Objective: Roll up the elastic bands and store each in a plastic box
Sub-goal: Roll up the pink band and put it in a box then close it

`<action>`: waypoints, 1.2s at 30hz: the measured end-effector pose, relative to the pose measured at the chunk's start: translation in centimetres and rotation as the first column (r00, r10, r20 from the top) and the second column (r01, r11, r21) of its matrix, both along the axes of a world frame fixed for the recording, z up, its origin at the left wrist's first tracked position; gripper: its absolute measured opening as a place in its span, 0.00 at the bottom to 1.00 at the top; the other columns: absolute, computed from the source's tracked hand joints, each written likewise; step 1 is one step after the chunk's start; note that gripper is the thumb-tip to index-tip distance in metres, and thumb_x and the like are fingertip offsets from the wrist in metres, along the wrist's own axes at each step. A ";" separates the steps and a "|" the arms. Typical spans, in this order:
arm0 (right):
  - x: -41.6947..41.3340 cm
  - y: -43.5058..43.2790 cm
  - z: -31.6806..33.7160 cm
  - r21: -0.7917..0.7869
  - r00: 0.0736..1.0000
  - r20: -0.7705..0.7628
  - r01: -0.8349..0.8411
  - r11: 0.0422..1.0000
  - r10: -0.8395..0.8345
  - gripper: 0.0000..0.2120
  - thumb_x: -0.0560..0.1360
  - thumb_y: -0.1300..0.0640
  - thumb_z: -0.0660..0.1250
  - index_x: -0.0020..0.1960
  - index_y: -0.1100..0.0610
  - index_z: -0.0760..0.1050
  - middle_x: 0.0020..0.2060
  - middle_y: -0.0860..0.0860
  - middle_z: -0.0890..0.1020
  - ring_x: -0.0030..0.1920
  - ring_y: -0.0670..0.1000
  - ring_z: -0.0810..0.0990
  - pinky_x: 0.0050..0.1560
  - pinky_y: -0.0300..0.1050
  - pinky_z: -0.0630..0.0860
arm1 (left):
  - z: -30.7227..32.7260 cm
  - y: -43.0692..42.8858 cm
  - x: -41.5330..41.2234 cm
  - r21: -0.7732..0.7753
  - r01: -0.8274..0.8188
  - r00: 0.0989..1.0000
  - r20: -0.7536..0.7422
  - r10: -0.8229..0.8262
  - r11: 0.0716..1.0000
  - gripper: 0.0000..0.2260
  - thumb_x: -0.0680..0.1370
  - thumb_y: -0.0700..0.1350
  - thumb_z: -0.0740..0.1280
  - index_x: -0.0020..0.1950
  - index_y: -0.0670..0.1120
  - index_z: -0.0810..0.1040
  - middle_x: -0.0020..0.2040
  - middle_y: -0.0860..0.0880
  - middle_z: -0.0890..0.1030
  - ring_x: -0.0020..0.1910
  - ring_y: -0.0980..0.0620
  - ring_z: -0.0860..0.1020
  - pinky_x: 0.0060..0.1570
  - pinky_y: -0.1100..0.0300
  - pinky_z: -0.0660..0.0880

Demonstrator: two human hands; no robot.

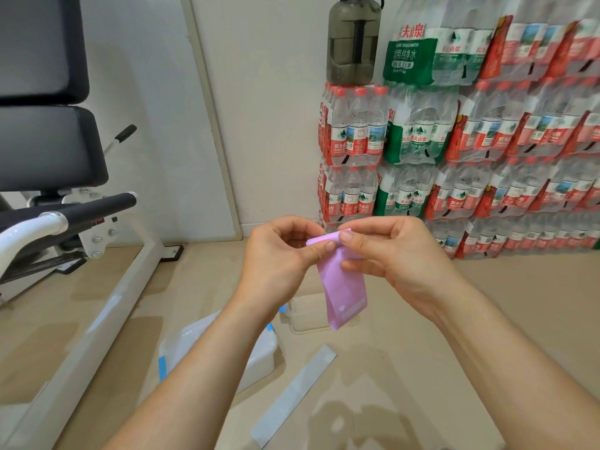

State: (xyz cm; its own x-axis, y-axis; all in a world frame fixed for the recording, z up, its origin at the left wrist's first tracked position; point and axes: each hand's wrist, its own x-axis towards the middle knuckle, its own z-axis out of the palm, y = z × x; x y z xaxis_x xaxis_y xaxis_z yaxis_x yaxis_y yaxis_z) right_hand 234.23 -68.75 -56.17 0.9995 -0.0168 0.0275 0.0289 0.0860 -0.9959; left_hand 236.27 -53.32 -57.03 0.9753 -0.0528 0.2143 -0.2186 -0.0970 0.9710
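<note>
Shrink-wrapped packs of water bottles [470, 157] are stacked against the wall from 1 to 3 o'clock. A black padded bench [48, 125] on a white frame fills 9 to 10 o'clock. A dark jug [354, 40] stands on the stack's left end at 12 o'clock.

On the floor [487, 303], a clear box [259, 352] with blue clips sits at 7 o'clock, partly hidden under the left forearm. A smaller clear box [305, 315] lies just beyond it, near centre. A grey band [292, 397] lies flat at 6 o'clock, slanting from lower left to upper right.

The pink band [344, 287] is held in the air at centre, its top end folded over and the rest hanging as a flat loop in front of the smaller box.

The left hand [276, 258] and right hand [399, 254] meet at the band's top. Each has its fingers [319, 250] curled, pinching the folded end between thumb and forefinger.
</note>
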 end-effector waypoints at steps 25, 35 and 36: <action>-0.5 -0.1 0.3 -0.071 0.934 -0.166 -0.332 0.941 0.317 0.08 0.67 0.63 0.74 0.43 0.59 0.75 0.33 0.55 0.80 0.31 0.48 0.79 0.32 0.40 0.79 | 1.2 1.7 -0.5 0.064 0.256 0.966 -0.057 -0.253 0.964 0.16 0.66 0.31 0.75 0.50 0.46 0.81 0.36 0.49 0.82 0.34 0.55 0.79 0.38 0.65 0.76; -0.1 -0.8 0.8 0.127 0.980 -0.092 -0.166 0.978 0.178 0.08 0.66 0.68 0.71 0.37 0.57 0.75 0.31 0.52 0.79 0.29 0.46 0.76 0.27 0.34 0.75 | 0.3 1.8 -0.2 -0.123 0.388 0.889 -0.210 -0.406 0.913 0.19 0.67 0.42 0.74 0.54 0.47 0.70 0.47 0.42 0.85 0.43 0.48 0.82 0.45 0.55 0.76; 0.0 -1.0 0.7 0.133 0.982 -0.094 -0.148 0.980 0.161 0.08 0.67 0.68 0.71 0.37 0.57 0.76 0.31 0.51 0.78 0.29 0.46 0.76 0.26 0.34 0.74 | 0.3 1.9 -0.3 -0.083 0.413 0.878 -0.230 -0.421 0.907 0.21 0.67 0.42 0.75 0.54 0.47 0.69 0.47 0.41 0.85 0.43 0.46 0.82 0.47 0.53 0.76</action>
State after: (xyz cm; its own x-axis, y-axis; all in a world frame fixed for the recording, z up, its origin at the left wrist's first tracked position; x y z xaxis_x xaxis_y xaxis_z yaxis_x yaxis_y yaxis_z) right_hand 234.21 -69.72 -55.46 0.9876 0.1411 -0.0692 -0.0977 0.2056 -0.9738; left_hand 235.99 -51.42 -56.77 0.8863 -0.4629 -0.0120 0.0044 -0.0176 0.9998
